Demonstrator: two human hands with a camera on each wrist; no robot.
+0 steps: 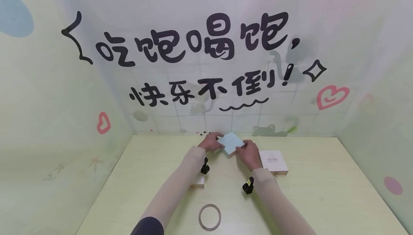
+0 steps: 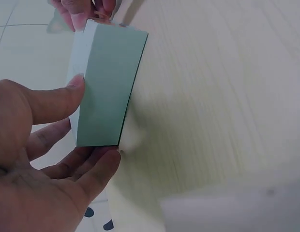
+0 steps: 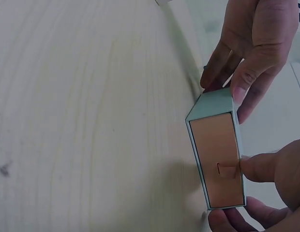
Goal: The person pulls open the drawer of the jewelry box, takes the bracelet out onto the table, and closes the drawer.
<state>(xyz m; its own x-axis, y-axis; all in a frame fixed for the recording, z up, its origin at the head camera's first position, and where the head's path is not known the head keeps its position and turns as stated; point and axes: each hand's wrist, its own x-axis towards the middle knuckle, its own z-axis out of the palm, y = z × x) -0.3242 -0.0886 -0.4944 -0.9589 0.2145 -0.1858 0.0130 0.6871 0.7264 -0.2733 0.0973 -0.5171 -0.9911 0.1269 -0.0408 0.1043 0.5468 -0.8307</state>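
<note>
Both hands hold a small pale blue-green drawer box [image 1: 230, 142] over the far edge of the table. My left hand [image 1: 210, 142] grips one side, its thumb on a broad face and fingers beneath, as the left wrist view shows. My right hand [image 1: 250, 154] grips the other side between thumb and fingers. In the right wrist view, an orange-brown inner end [image 3: 215, 154] with a small cut tab fills the box's open side. Just right of my right hand lies a flat white box [image 1: 273, 161] with small print on top.
Another white box [image 1: 198, 182] sits partly hidden beneath the left forearm. A greyish bangle [image 1: 209, 229] lies on the pale wood table [image 1: 322, 195] near the front. Printed walls [image 1: 206, 120] with large characters stand behind and on both sides.
</note>
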